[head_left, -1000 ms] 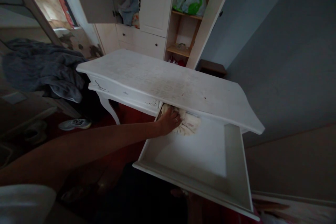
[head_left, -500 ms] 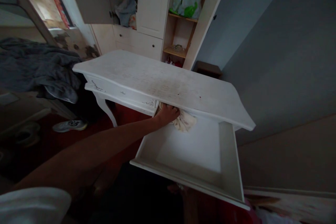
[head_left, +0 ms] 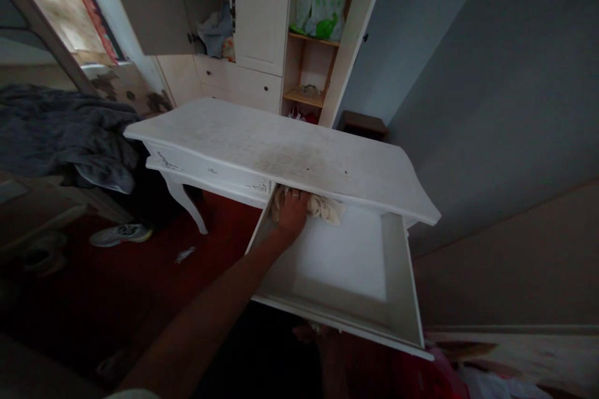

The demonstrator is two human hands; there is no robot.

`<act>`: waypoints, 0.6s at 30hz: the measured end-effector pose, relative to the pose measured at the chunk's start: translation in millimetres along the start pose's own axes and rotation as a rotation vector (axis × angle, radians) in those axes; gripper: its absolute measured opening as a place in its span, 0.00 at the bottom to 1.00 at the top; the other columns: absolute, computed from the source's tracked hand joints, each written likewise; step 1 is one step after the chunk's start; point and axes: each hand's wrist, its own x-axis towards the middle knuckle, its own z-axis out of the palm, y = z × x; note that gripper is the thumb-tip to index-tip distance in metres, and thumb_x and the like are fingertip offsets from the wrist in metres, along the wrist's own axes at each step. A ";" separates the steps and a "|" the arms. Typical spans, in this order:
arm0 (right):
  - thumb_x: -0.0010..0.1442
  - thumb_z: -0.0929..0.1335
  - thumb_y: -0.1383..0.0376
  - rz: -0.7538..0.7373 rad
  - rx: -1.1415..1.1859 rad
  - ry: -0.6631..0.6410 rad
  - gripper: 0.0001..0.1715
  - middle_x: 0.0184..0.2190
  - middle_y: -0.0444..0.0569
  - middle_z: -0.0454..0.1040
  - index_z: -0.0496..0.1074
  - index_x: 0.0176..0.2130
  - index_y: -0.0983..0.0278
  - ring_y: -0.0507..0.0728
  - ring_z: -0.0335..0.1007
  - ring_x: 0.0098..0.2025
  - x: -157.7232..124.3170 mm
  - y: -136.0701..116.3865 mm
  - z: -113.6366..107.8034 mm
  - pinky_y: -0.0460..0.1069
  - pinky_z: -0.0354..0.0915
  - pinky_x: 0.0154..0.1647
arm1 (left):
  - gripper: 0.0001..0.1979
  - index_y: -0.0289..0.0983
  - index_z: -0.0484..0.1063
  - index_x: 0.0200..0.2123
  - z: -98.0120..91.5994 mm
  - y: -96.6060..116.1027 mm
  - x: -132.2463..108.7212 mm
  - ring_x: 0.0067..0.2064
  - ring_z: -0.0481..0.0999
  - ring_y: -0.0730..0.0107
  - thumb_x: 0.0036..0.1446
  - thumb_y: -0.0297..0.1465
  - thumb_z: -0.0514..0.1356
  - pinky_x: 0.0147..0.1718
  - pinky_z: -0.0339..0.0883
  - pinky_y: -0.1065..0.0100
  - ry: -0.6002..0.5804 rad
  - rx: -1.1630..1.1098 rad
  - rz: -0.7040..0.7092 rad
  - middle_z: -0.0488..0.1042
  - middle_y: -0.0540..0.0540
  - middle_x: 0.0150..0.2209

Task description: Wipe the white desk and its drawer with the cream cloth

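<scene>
Head: left hand (head_left: 291, 213) on cloth (head_left: 328, 207); tabletop (head_left: 262, 143) above

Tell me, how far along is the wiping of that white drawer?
Done: the drawer is pulled wide open, and its floor looks plain white with nothing else lying in it. In hand: the left hand presses a cream cloth into the back left corner, just under the tabletop edge. Left, probably: the tabletop shows grey smudges and dark specks, and the drawer is not pushed back in.
</scene>
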 end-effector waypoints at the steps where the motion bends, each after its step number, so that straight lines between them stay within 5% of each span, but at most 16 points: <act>1: 0.63 0.59 0.45 -0.001 0.010 0.001 0.31 0.31 0.52 0.81 0.80 0.31 0.61 0.60 0.77 0.35 0.5 -0.2 0.3 0.55 0.71 0.40 | 0.19 0.34 0.65 0.56 1.5 0.9 -1.7 0.52 0.70 0.55 0.63 0.21 0.49 0.55 0.62 0.52 0.020 -0.037 -0.036 0.72 0.37 0.52; 5: 0.59 0.59 0.41 0.014 0.035 -0.023 0.36 0.26 0.58 0.80 0.80 0.24 0.62 0.66 0.77 0.31 7.3 -2.8 3.6 0.57 0.71 0.33 | 0.17 0.33 0.66 0.52 5.1 5.4 -4.8 0.53 0.70 0.54 0.59 0.21 0.54 0.52 0.66 0.55 0.086 -0.189 -0.193 0.70 0.36 0.51; 10: 0.57 0.61 0.39 -0.009 0.091 0.002 0.36 0.26 0.57 0.81 0.80 0.27 0.64 0.63 0.77 0.29 7.9 -2.3 5.6 0.56 0.73 0.33 | 0.24 0.36 0.64 0.54 10.9 11.2 -12.9 0.63 0.61 0.44 0.53 0.18 0.59 0.60 0.59 0.47 0.250 -0.338 -0.329 0.59 0.32 0.63; 18: 0.56 0.62 0.38 0.024 0.119 -0.066 0.36 0.25 0.54 0.81 0.81 0.27 0.64 0.62 0.77 0.27 11.6 -0.6 8.9 0.54 0.73 0.29 | 0.29 0.38 0.64 0.54 26.8 12.9 -13.9 0.63 0.61 0.51 0.48 0.18 0.62 0.63 0.57 0.54 0.382 -0.536 -0.384 0.61 0.36 0.60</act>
